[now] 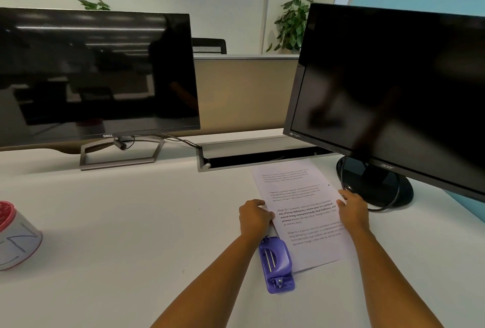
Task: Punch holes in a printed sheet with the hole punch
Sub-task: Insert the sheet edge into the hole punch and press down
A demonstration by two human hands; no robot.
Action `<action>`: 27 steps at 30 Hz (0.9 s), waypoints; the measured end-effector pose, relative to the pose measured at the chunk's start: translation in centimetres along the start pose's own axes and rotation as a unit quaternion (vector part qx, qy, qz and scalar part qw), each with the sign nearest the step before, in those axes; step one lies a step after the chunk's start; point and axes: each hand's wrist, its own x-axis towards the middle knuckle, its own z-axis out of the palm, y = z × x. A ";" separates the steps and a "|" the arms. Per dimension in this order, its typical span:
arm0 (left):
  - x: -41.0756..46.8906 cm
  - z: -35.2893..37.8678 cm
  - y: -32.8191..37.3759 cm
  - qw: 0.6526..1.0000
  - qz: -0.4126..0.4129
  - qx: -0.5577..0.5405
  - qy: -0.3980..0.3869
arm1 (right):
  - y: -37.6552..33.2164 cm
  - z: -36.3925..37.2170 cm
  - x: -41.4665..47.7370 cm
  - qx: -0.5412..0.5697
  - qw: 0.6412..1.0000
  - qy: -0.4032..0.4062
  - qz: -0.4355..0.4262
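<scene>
A printed sheet (301, 212) with several text paragraphs lies on the white desk, right of centre. A purple hole punch (275, 264) rests on the desk at the sheet's near left edge, with that edge tucked into its slot. My left hand (254, 216) grips the sheet's left edge just beyond the punch, fingers curled over the paper. My right hand (351, 209) holds the sheet's right edge, thumb on top.
A Dell monitor (97, 78) stands at the back left, an Acer monitor (393, 96) at the right with its round base (378, 183) touching the sheet's far corner. A cable tray slot (252, 154) runs behind the sheet. A red-lidded container (15, 235) sits far left.
</scene>
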 end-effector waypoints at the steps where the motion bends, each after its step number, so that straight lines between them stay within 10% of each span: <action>1: 0.0 0.0 -0.1 1.000 0.006 0.011 0.005 | 0.0 0.2 -0.1 -0.009 1.000 -0.003 -0.003; 27: 0.6 -0.2 -1.5 0.905 0.198 0.368 -0.080 | 0.1 1.5 -1.2 -0.193 0.974 -0.003 -0.117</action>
